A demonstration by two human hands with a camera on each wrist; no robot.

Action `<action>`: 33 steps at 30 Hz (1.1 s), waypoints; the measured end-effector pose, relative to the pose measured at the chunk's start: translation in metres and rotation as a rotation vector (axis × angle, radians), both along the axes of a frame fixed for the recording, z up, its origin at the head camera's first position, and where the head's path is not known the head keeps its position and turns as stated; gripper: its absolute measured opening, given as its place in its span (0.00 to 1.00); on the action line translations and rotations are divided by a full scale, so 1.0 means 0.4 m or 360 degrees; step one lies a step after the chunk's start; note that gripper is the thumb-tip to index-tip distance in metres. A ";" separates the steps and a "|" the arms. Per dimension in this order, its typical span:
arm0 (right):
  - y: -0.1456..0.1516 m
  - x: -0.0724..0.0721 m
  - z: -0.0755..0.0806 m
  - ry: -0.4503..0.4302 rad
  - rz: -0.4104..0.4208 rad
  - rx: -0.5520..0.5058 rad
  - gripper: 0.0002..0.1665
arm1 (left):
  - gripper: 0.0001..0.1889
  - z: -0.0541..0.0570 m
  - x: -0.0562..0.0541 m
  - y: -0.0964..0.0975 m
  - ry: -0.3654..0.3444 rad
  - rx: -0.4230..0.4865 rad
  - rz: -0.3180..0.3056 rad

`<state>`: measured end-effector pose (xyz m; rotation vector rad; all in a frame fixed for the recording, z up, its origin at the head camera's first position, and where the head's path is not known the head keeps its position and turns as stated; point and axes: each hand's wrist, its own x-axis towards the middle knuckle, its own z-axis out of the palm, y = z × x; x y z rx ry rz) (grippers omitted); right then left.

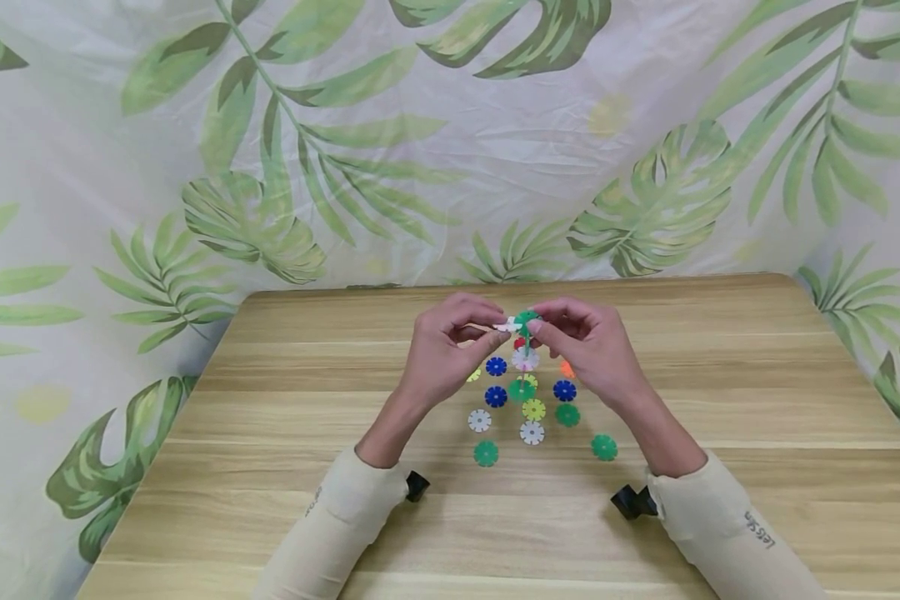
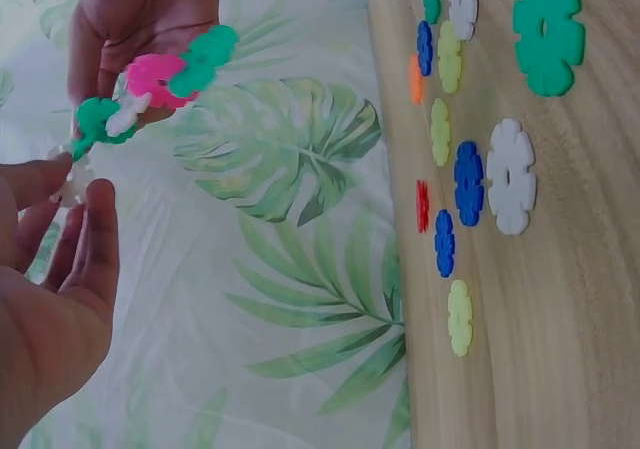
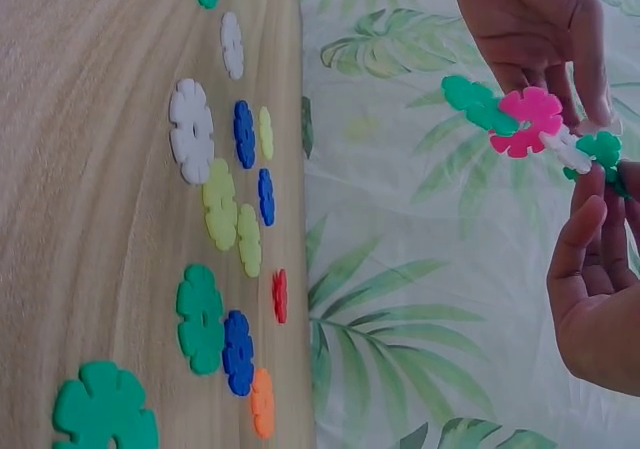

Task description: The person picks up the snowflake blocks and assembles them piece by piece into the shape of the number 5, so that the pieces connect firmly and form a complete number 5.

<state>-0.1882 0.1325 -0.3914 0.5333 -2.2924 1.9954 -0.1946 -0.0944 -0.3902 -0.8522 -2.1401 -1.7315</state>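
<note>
Above the table, both hands hold a hanging chain of notched plastic snowflake discs. The right hand (image 1: 596, 350) pinches the chain's top green disc (image 1: 527, 322) between thumb and fingers. Below it in the chain come a white disc (image 3: 567, 151), a pink disc (image 3: 530, 119) and another green disc (image 2: 207, 59). Thumb and fingers of the left hand (image 1: 450, 350) pinch a white disc (image 1: 506, 326) at the edge of the top green one. Whether the notches of these two are engaged I cannot tell; fingers partly cover the joint.
Loose discs lie flat on the wooden table beneath the hands: green (image 1: 603, 447), white (image 1: 532, 432), blue (image 1: 496, 397), yellow (image 1: 533, 409), orange (image 3: 262, 402) and red (image 3: 280, 296). A leaf-patterned cloth (image 1: 390, 167) hangs behind the table's far edge.
</note>
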 end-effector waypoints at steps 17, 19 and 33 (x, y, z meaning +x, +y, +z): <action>0.008 0.000 0.002 0.0032 0.0009 0.0000 0.12 | 0.07 0.011 0.002 -0.005 -0.0215 -0.0027 0.0000; 0.009 0.000 0.003 0.0029 0.0015 0.0007 0.12 | 0.07 0.011 0.005 -0.002 -0.0206 -0.0011 -0.0007; 0.022 0.000 0.015 0.0004 0.0005 0.0034 0.11 | 0.12 0.017 -0.003 -0.024 -0.0328 -0.0165 0.0022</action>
